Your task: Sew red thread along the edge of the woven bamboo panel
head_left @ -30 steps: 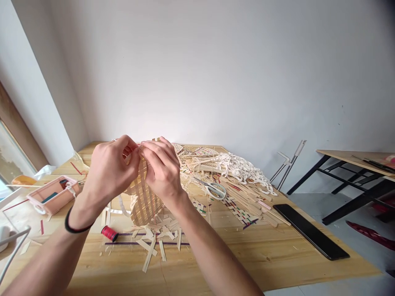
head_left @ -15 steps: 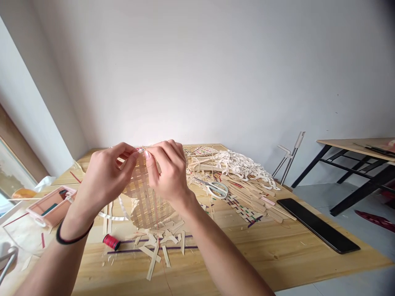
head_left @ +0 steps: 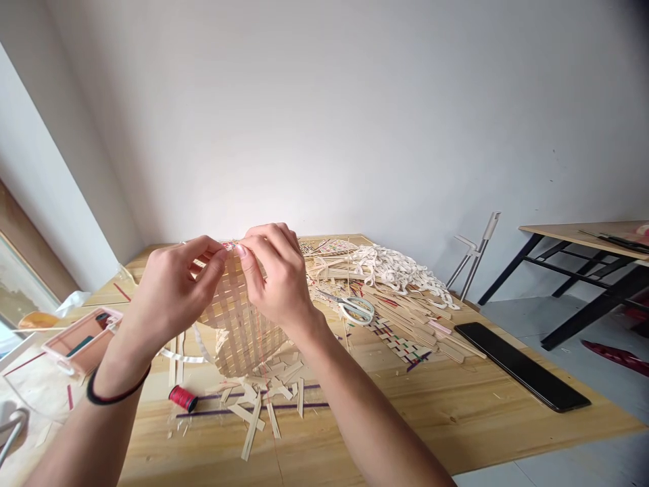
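Observation:
My left hand (head_left: 185,281) is closed in a pinch, its thumb and fingertips almost meeting those of my right hand (head_left: 274,270). Whatever is between the left fingertips is too small to make out. My right hand is pinched as well, and a thin red thread (head_left: 277,450) runs down from it toward the table's near edge. Below and behind both hands is a woven piece of pale flat strips (head_left: 238,338), its upper part hidden by the fingers. A spool of red thread (head_left: 183,399) lies on its side nearer to me, left of cut strip scraps (head_left: 252,426).
White-handled scissors (head_left: 356,310) lie right of my hands, before a heap of white cord (head_left: 400,270) and loose strips (head_left: 405,314). A pink box (head_left: 76,345) stands left; a black phone-like slab (head_left: 522,365) lies right. A second table (head_left: 583,233) stands beyond.
My right hand has shifted slightly up, and its fingers have tilted a little. The hanging thread has swayed slightly right. The woven piece and spool look unmoved.

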`<state>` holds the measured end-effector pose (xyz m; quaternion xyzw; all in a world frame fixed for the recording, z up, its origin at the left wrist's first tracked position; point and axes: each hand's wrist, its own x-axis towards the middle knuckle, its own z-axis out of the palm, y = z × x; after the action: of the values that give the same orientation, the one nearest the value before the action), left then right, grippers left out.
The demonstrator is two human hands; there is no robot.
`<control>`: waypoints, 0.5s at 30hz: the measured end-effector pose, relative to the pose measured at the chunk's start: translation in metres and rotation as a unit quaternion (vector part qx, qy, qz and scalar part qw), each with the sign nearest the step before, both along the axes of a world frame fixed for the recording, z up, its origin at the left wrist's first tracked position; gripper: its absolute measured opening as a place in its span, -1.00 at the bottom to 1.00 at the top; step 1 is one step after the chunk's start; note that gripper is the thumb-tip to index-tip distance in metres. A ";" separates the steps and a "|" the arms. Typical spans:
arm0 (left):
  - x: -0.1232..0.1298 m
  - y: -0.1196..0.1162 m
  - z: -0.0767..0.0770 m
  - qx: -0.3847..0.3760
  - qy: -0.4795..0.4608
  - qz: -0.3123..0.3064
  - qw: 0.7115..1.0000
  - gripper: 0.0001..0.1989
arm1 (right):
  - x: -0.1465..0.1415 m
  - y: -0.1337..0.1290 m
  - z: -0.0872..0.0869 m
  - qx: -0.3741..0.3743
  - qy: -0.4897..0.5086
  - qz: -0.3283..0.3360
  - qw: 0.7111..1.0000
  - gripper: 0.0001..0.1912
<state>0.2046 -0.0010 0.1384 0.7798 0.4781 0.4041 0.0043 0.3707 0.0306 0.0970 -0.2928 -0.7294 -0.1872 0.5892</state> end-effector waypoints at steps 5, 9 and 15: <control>-0.001 0.002 -0.003 0.014 -0.001 -0.009 1.000 -0.72 | 0.001 -0.002 0.002 0.018 0.022 0.039 0.999 -0.77; -0.001 0.003 -0.004 0.025 -0.011 -0.019 0.999 -0.75 | 0.002 0.000 0.003 0.022 -0.001 0.058 0.998 -0.80; -0.001 0.002 -0.004 0.035 -0.015 -0.018 0.999 -0.77 | 0.003 0.001 0.004 0.011 -0.018 0.049 0.999 -0.78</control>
<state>0.2038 0.0014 0.1343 0.7820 0.4490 0.4321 -0.0084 0.3736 0.0316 0.1009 -0.2462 -0.7515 -0.1716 0.5876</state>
